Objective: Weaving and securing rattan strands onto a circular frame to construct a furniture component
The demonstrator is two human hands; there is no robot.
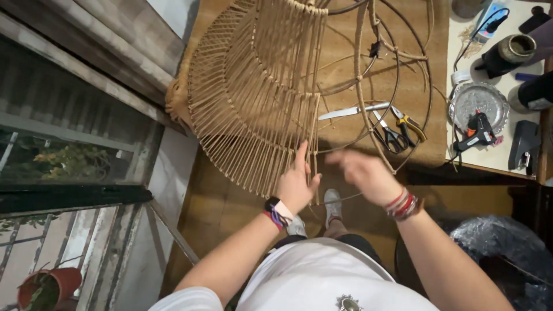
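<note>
A large round wire frame (pixel 397 86), partly wrapped with tan jute cord (pixel 247 98), leans off the edge of a table covered in burlap. My left hand (pixel 296 184) rests flat against the lower edge of the wrapped strands, fingers together and pointing up. My right hand (pixel 366 173) is blurred just to the right, by a cord-wrapped spoke of the frame; I cannot tell whether it holds a strand. A watch band sits on my left wrist, red bracelets on the right.
On the burlap lie a knife (pixel 351 111), scissors (pixel 390 135) and orange-handled pliers (pixel 410 124). The white tabletop at right holds a silver tray (pixel 478 103), a glue gun (pixel 478 131), a stapler (pixel 523 144) and jars. A window and balcony railing are at left.
</note>
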